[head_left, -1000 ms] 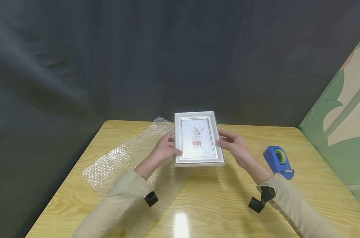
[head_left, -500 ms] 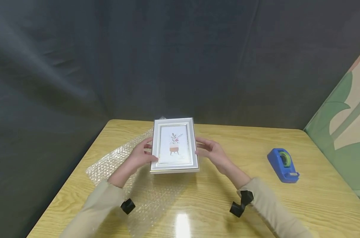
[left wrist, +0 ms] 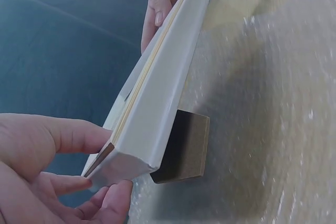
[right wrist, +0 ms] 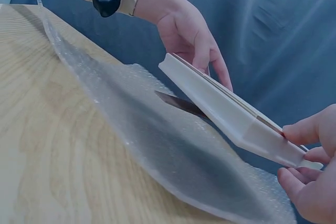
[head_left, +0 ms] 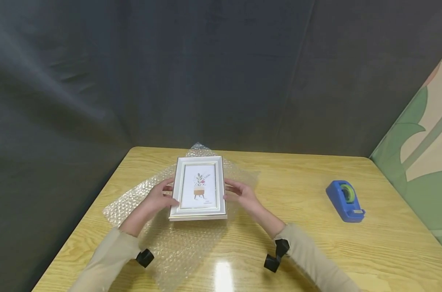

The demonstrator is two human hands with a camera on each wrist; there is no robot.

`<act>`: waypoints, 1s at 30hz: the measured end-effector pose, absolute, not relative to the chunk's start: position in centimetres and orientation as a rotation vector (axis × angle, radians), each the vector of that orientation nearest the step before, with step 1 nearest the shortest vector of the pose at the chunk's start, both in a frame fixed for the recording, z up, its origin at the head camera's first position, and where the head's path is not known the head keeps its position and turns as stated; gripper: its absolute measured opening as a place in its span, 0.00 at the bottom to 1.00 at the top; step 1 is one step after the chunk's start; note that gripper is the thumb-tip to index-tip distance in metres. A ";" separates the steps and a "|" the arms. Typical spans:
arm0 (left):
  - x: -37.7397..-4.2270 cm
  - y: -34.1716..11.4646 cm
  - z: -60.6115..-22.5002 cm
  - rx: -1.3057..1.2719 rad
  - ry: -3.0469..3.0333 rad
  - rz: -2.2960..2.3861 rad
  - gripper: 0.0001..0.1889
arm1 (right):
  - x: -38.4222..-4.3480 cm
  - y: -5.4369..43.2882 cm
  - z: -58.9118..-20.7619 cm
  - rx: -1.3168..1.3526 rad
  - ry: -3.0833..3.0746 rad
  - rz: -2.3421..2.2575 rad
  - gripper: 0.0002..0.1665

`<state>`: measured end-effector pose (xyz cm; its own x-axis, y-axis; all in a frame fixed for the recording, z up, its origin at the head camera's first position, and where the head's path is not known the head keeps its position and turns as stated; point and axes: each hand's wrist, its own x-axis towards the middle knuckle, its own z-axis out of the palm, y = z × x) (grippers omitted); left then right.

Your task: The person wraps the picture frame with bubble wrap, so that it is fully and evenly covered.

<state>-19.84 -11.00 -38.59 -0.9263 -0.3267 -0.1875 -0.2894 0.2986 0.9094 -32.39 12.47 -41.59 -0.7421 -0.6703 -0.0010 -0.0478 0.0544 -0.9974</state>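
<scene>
Between both hands is a white picture frame (head_left: 198,188) with a plant-pot print, held face up and tilted over a sheet of bubble wrap (head_left: 191,243). My left hand (head_left: 156,198) grips its left edge, thumb on the front and fingers beneath. At the right edge, my right hand (head_left: 242,196) pinches it the same way. The right wrist view shows a gap between the picture frame (right wrist: 236,121) and the bubble wrap (right wrist: 157,145). Behind the frame, a dark stand flap (left wrist: 181,148) juts out in the left wrist view.
A blue tape dispenser (head_left: 345,201) with a green roll stands on the right of the wooden table (head_left: 294,178). A dark curtain (head_left: 221,73) hangs behind and to the left. On the right is a leaf-patterned panel (head_left: 429,162).
Both hands have carried the picture frame left and lower, from beside the bubble wrap's right part to above its middle. The tape dispenser stays in place on the table.
</scene>
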 end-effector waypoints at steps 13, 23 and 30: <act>-19.8 -13.2 -40.9 0.668 -2.595 -1.660 0.43 | -31.6 9.6 -43.6 -0.680 1.899 -1.726 0.32; -19.7 -13.8 -41.8 0.718 -2.610 -1.675 0.42 | -31.5 8.8 -44.5 -0.691 1.895 -1.688 0.32; -20.0 -14.4 -43.4 0.721 -2.598 -1.704 0.42 | -31.4 8.3 -45.6 -0.676 1.901 -1.633 0.33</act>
<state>-20.01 -14.41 -43.43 -0.8968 -0.3425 -0.2801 -0.3934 0.3273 0.8591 -31.40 8.34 -45.60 -0.7291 -0.6802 -0.0759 -0.0275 0.1400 -0.9898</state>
